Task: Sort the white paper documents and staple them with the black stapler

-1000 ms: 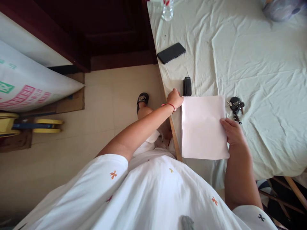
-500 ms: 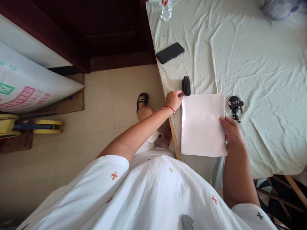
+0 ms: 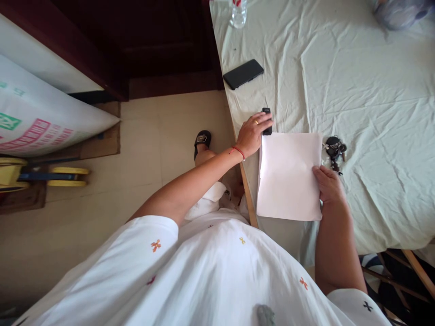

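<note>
Over the small black stapler [image 3: 267, 127] lie the fingers of my left hand [image 3: 252, 132], wrapped across its top, with the thumb hidden. The stapler sits at the upper left corner of a stack of white paper [image 3: 289, 179]. Along the paper's right edge, my right hand [image 3: 329, 183] is closed on the sheets, thumb on top and the other fingers partly out of sight. The stack lies near the front edge of the cloth-covered table.
Right of the paper lies a bunch of keys [image 3: 335, 149]. A black phone [image 3: 244, 74] rests farther back, beyond it a clear bottle [image 3: 239, 16]. The pale tablecloth [image 3: 380, 181] is wrinkled. On the floor at left stands a large printed sack [image 3: 50, 113].
My left hand has moved from the paper's corner up and right onto the stapler, its fingers now over the top. My right hand stays on the paper's edge.
</note>
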`<state>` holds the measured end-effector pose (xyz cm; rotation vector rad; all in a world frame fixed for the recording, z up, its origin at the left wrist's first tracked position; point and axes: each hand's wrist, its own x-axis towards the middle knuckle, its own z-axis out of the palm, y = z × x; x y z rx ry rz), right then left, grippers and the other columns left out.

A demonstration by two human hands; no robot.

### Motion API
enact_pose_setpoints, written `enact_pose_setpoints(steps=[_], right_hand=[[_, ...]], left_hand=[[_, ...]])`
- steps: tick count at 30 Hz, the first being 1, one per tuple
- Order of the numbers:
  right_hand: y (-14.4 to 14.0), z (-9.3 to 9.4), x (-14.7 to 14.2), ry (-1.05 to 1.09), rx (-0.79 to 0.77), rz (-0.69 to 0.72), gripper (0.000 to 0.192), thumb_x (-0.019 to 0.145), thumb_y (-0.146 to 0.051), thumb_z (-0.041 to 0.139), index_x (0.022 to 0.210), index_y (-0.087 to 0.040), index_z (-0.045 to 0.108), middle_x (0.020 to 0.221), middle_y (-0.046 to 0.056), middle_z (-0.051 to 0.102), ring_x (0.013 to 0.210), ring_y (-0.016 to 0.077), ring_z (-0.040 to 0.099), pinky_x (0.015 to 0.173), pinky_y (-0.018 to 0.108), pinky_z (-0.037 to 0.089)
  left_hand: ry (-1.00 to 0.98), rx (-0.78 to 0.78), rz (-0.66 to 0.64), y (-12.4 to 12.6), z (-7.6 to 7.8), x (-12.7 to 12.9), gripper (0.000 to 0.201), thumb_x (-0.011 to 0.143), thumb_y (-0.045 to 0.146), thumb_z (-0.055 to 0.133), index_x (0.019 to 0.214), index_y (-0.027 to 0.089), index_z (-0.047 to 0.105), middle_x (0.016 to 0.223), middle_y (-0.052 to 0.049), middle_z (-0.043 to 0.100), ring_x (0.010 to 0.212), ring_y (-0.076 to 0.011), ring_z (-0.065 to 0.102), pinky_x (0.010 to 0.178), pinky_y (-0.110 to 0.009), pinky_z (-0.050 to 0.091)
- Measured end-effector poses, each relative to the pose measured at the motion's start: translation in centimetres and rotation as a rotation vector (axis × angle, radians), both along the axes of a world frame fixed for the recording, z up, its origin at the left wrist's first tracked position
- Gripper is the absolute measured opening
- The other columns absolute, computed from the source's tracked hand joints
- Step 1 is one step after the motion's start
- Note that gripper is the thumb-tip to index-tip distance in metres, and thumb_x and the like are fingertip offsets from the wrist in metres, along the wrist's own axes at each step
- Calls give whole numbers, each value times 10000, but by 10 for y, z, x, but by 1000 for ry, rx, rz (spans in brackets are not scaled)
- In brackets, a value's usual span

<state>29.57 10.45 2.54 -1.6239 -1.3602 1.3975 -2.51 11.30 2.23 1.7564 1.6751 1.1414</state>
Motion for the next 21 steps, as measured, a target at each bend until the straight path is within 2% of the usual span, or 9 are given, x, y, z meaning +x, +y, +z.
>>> enact_pose_setpoints(steps=[3,6,11,15,19,21], right_hand=[[0,0,0,23,-50,-26,349,688,-586,819,838,-288,715,642,26,712,654,265,726,484,354,569],[-1,-1,1,38,-94,-51,373,661,-584,834,847,-284,714,683,18,727,659,258,727,490,357,577],[1,-5,3,40,-108,-47,373,665,-586,832,824,-281,687,738,16,749,698,255,738,519,359,591],[3,-6,3,21,-111,-49,364,660,-580,829,802,-283,673,712,6,736,638,233,707,485,346,562],[-1,-3,2,34,-104,-33,351,690,-567,814,862,-281,705,739,5,737,626,217,681,488,338,539],[-9,-1,4,20,-67,-27,341,718,-567,801,869,-275,712,732,6,724,617,205,656,498,329,522]], left_hand=[[76,-64,-162,3,3,-10,479,921,11,468,1149,284,788,1389,-8,727,1459,-213,546,1321,-546,247],[85,-96,-218,3,-1,-18,508,913,-12,451,1142,285,793,1400,10,726,1448,-183,564,1334,-539,224],[-74,-109,-214,1,-15,-20,497,916,1,457,1148,281,795,1385,25,734,1449,-146,565,1295,-434,374],[-79,-77,-192,2,-23,-17,529,900,-18,448,1162,281,797,1374,24,740,1452,-139,566,1289,-402,406],[-8,-64,-206,5,-19,-16,563,863,-48,427,1166,249,797,1391,-10,730,1448,-162,575,1286,-438,410],[1,-60,-206,1,-14,-16,598,841,-51,429,1227,252,771,1428,-10,708,1468,-162,551,1305,-454,377]])
